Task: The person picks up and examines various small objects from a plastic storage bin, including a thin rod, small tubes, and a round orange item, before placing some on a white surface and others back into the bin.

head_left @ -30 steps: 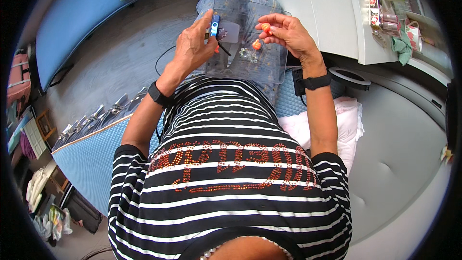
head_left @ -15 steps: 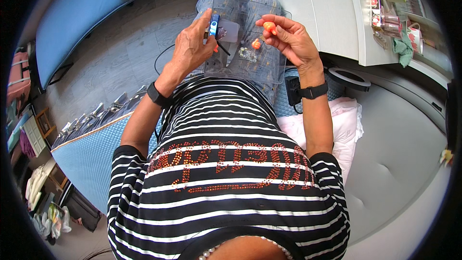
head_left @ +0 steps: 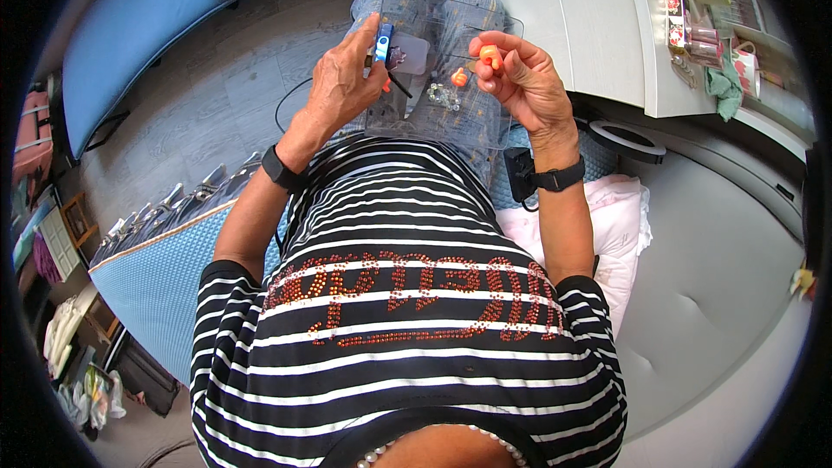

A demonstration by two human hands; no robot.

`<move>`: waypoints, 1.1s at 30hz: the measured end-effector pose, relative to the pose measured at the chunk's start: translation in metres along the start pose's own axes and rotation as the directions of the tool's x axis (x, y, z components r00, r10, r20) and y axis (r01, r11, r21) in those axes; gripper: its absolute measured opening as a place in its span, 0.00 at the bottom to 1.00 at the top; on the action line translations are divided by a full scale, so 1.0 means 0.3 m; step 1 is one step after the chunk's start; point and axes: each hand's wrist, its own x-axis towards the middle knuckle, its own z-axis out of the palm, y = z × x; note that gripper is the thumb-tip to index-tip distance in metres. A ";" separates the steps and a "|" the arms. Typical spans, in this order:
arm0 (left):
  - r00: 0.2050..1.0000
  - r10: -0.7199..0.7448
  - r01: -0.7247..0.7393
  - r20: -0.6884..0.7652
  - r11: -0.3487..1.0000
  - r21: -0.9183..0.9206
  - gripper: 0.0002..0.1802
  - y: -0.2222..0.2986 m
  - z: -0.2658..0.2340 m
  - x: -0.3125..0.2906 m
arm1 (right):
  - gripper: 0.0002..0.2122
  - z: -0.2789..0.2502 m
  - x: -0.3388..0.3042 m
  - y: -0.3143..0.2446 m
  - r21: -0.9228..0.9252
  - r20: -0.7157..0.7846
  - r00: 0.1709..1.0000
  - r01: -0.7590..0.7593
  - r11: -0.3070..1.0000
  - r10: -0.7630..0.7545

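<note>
1. Grey wood-look floor [head_left: 217,78] under everything, with a clear plastic tray [head_left: 433,113] sitting across the person's jeans-covered knees as the work surface.
2. Right hand [head_left: 520,78] is pinching a small orange bead [head_left: 490,55] between thumb and fingertips, held just above the tray's right side.
3. Left hand [head_left: 342,78] is closed around a small blue tool [head_left: 382,42], with a thin dark cord [head_left: 400,85] trailing from it over the tray.
4. The blue tool stands nearly upright, long axis running up-down in the view, top end pointing away from the person.
5. Another orange bead [head_left: 458,78] lies in the tray between the hands, next to a little pile of clear beads [head_left: 444,97].
6. Compared with a second ago, both hands are basically in the same spot; the right hand has shifted only slightly, same pinch.
7. Further out: white desk [head_left: 572,26] on the right, blue mat [head_left: 130,17] top left, black watchbands on both wrists.
</note>
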 end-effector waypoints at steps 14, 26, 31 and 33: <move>1.000 -0.007 0.007 0.011 1.000 -0.013 0.33 0.002 -0.004 -0.002 | 0.11 0.103 -0.024 -0.015 -0.253 -0.065 0.988 0.122 0.960 -0.143; 0.965 0.242 -0.246 -0.104 0.969 -0.027 0.27 0.151 -0.094 0.039 | 0.11 0.142 -0.021 0.002 -0.380 -0.144 0.954 0.192 0.905 -0.263; 0.952 0.013 0.221 0.304 0.661 -0.717 0.22 0.251 -0.109 0.039 | 0.12 0.158 -0.023 0.015 -0.429 -0.098 0.958 0.205 0.880 -0.271; 0.940 -0.004 0.273 0.340 0.606 -0.747 0.21 0.259 -0.102 0.046 | 0.12 0.168 -0.022 0.019 -0.483 -0.085 0.949 0.227 0.845 -0.304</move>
